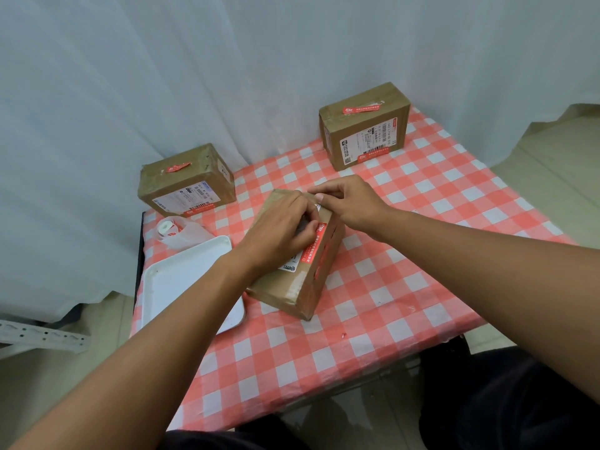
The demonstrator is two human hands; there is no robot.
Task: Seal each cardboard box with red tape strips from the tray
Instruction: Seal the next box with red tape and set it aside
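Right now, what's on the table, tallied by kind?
Cardboard boxes: 3 (back left, back right, middle)
White tray: 1
Tape roll: 1
Total: 5

Two bare forearms reach forward and meet. The left hand [282,224] lies palm down with fingers bent, thumb extended. The right hand [349,201] curls its fingers, fingertips pinched.

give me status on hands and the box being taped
Left hand pressing red tape strip onto near brown cardboard box. Right hand pinching strip's far end. Nothing in the way.
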